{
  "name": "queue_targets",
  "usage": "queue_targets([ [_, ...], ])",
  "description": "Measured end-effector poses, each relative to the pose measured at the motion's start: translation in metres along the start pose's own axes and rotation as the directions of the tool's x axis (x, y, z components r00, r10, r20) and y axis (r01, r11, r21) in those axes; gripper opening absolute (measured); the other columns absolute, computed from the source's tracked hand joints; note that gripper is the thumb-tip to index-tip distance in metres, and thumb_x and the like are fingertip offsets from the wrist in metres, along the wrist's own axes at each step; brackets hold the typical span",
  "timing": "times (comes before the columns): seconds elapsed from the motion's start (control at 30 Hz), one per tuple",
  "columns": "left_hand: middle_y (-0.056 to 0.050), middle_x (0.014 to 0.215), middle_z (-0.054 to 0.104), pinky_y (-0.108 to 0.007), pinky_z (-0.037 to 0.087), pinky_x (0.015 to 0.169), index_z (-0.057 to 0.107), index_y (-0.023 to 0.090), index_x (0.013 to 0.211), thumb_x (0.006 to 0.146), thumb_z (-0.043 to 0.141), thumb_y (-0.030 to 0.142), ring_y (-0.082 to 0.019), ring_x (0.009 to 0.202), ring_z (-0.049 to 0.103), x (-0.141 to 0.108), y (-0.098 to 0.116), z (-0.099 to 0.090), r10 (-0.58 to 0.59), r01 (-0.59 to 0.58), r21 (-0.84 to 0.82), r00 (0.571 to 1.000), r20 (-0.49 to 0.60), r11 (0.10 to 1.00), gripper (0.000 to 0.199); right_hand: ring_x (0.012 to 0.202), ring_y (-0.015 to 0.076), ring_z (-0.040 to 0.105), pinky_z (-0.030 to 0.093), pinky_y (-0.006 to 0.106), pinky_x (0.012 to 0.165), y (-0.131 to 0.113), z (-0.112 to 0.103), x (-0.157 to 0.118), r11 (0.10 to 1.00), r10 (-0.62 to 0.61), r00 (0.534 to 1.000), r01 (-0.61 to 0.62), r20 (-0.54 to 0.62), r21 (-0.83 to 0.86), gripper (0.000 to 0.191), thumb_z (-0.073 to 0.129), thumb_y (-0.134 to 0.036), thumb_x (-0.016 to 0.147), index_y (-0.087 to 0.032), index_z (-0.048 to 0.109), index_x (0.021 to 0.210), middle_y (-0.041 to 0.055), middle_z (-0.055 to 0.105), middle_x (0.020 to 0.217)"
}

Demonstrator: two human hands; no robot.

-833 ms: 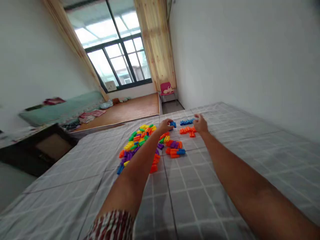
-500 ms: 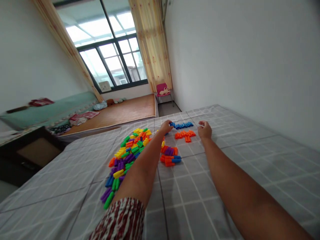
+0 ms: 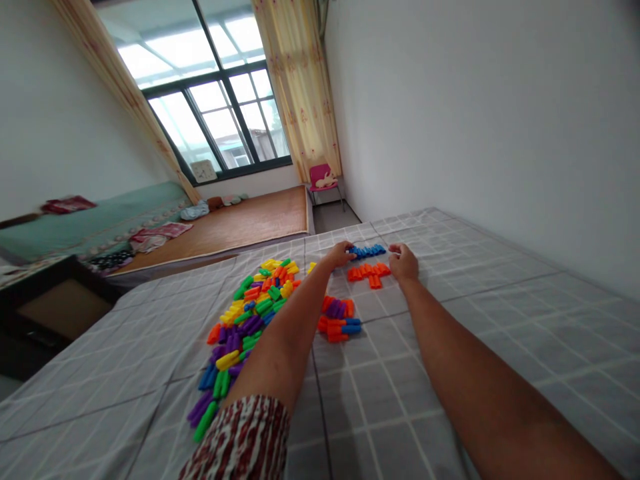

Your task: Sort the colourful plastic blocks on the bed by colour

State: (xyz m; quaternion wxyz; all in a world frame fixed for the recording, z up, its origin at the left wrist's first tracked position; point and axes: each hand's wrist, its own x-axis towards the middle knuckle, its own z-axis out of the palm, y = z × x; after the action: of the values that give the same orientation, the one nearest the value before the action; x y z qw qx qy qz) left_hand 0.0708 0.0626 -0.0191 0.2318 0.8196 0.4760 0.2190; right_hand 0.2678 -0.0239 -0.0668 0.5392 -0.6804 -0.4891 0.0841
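- I am reaching out over the grey checked cloth (image 3: 400,373) with both bare hands, and both forearms are stretching forward across it.
- My left hand (image 3: 341,254) is bending its fingers at the left end of a row of small blue plastic pieces (image 3: 370,251); the fingertips are touching that end, but I cannot tell how firmly they are closing on it.
- My right hand (image 3: 405,263) is hovering just beside the row's right end, its fingers curling loosely, partly open, and I am seeing nothing in its grasp.
- The blue row is lying between my two hands, at the far part of the cloth.
- A T-shaped group of orange plastic pieces (image 3: 370,273) is lying just on the near side of the blue row.
- Closer to me, a cluster of orange and purple pieces (image 3: 338,307) is resting beside a cluster of orange and blue pieces (image 3: 340,328), partly behind my left forearm.
- To the left, a loose spread of green, yellow, purple, orange and blue plastic pieces (image 3: 250,325) is covering part of the cloth; my left forearm is hiding some of it.
- Beyond the cloth, a low bed with a brown mat (image 3: 260,217) is standing under the window (image 3: 225,120), and a pink chair (image 3: 319,175) is standing near the wall.
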Motion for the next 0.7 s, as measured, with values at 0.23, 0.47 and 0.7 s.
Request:
queue_targets([
  [0.23, -0.014, 0.114, 0.067, -0.033, 0.052, 0.085, 0.059, 0.011, 0.119, 0.072, 0.071, 0.019, -0.021, 0.098, 0.065, -0.004, -0.003, 0.003, -0.039, 0.039, 0.004, 0.999, -0.002, 0.999, 0.050, 0.094, 0.0221, 0.065, 0.048, 0.035, 0.088, 0.001, 0.002, 0.000, 0.999, -0.029, 0.999, 0.029, 0.025, -0.025, 0.034, 0.045, -0.012, 0.073, -0.019, 0.063, 0.101, 0.0081, 0.071, 0.103],
  [0.47, -0.013, 0.121, 0.065, -0.031, 0.051, 0.088, 0.060, 0.011, 0.122, 0.076, 0.066, 0.019, -0.020, 0.100, 0.064, -0.032, -0.012, -0.051, -0.058, 0.064, 0.072, 0.995, -0.081, 0.995, 0.047, 0.091, 0.0244, 0.064, 0.048, 0.038, 0.085, -0.010, -0.006, -0.001, 0.993, -0.107, 0.993, 0.104, -0.049, -0.057, 0.034, 0.041, -0.014, 0.076, -0.016, 0.065, 0.101, 0.0107, 0.071, 0.101],
  [0.7, -0.007, 0.101, 0.073, -0.026, 0.052, 0.081, 0.069, 0.012, 0.112, 0.078, 0.055, 0.014, -0.017, 0.085, 0.066, -0.133, -0.042, -0.125, -0.156, 0.176, 0.204, 0.981, -0.113, 0.963, 0.037, 0.080, 0.0172, 0.064, 0.050, 0.030, 0.078, -0.079, 0.009, -0.046, 0.846, -0.532, 0.762, 0.497, 0.369, 0.194, 0.029, 0.046, -0.018, 0.082, -0.020, 0.067, 0.100, 0.0046, 0.072, 0.095],
])
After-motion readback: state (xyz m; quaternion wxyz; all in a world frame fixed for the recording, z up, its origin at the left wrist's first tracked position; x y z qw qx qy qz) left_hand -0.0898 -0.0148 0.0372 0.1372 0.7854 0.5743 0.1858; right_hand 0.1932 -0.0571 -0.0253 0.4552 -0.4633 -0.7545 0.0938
